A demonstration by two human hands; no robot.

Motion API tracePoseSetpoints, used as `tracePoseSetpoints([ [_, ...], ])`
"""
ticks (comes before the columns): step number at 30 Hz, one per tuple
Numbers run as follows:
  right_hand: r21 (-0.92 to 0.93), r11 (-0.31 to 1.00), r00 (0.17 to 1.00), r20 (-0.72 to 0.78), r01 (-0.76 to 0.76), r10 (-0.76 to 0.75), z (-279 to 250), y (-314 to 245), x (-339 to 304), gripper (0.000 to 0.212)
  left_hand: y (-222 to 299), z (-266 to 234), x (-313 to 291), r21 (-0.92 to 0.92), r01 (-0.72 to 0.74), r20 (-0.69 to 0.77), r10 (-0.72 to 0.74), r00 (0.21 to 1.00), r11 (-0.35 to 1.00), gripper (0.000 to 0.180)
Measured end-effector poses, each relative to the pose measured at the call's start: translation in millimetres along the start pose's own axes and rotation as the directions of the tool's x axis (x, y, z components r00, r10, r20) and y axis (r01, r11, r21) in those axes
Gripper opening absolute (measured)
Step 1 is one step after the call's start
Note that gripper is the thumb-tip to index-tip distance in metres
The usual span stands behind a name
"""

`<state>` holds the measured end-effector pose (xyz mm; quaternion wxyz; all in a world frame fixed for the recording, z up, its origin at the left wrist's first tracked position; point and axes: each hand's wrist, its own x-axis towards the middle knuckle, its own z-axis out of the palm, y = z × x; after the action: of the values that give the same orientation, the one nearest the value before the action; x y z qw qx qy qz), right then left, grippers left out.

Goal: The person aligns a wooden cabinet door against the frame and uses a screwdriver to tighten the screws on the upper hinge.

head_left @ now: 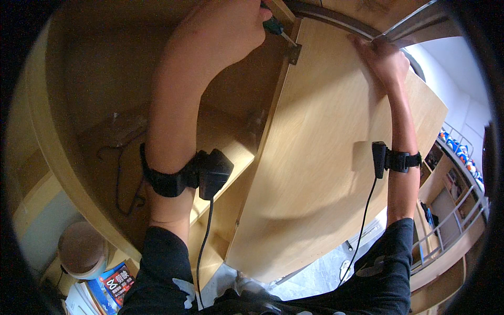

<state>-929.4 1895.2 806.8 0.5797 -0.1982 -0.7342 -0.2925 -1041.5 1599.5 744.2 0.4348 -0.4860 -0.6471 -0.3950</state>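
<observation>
Wooden door, one — left hand: one screwdriver, at one hinge.

Tan wood-grained door, green-handled screwdriver

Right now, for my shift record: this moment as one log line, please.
left hand: holding screwdriver, tip near hinge; right hand: at upper door; door: open; cabinet: interior showing

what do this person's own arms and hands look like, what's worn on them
The left hand and right hand are bare. Black sleeves with pale grey patches end partway up the arms. Each forearm wears a black strap carrying a black angular box with a thin black cable.
</observation>
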Motion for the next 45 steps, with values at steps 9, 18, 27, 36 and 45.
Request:
tracePoseSetpoints([
  [9, -0.035, 0.999, 1.000, 0.019, 0.009, -0.009, 4, 4, -3, 0.072, 18, 2, -8, -0.079, 0.067, -0.028, -0.070, 0.997, 0.995, 0.034],
  [18, 0.002, 1.000, 1.000, -0.003, 0.009, -0.009, -2, -5, -2, 0.065, -1, 0, 7, -0.079, -0.056, -0.033, 0.054, 0.998, 0.995, 0.028],
  [27, -0.019, 1.000, 0.999, 0.047, -0.010, 0.010, -1, -4, 1, 0.064, -19, 10, 11, -0.080, 0.095, -0.011, -0.096, 0.995, 0.992, 0.032],
  [36, -0.033, 0.998, 0.990, 0.131, -0.051, 0.055, -8, -4, 3, 0.067, 10, 0, -7, 0.016, 0.078, -0.087, -0.076, 0.993, 0.997, 0.039],
  [45, -0.030, 0.999, 1.000, 0.002, 0.018, -0.018, 2, 5, 3, 0.072, -17, 7, 9, -0.094, 0.034, -0.051, -0.039, 0.998, 0.995, 0.039],
])
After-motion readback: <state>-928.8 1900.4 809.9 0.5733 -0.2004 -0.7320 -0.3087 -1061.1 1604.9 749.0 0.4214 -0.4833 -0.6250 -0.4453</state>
